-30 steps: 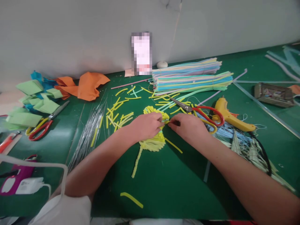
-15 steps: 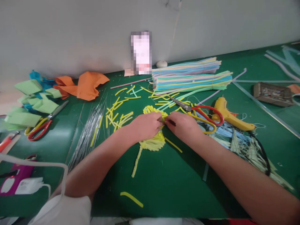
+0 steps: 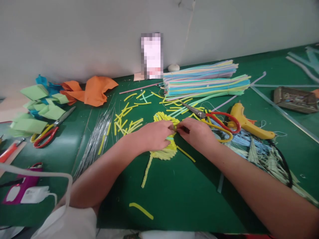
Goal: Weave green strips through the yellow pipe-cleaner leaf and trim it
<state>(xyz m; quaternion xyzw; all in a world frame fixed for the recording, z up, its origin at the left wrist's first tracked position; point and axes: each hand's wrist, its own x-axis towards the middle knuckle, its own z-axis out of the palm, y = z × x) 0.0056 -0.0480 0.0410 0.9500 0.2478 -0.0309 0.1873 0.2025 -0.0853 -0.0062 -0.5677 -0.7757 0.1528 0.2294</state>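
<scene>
A yellow leaf-shaped piece made of fuzzy strips (image 3: 164, 154) lies on the green table, its twisted stem pointing toward the front edge. Over its middle, my left hand (image 3: 159, 134) has its fingers closed in a pinch on the piece, covering part of it. My right hand (image 3: 195, 131) is pinched at the piece's right edge, fingertips almost meeting those of the left; what it grips is too small to make out. Cut yellow strips (image 3: 128, 126) lie scattered left of and behind the piece. Red-and-yellow scissors (image 3: 199, 113) rest just behind my right hand.
Bundled pastel pipe cleaners (image 3: 206, 87) lie at the back, near an upright phone (image 3: 152, 56). Thin wires (image 3: 96, 142), a second pair of scissors (image 3: 47, 136) and folded paper (image 3: 28, 124) are left. A yellow glue gun (image 3: 249, 124), tassels (image 3: 269, 157) and a small box (image 3: 295, 99) sit right.
The view has shifted slightly. My left hand's lower fingers have spread a little from the pinch, showing a pale green bit on the piece. Both hands stay at the same spot.
</scene>
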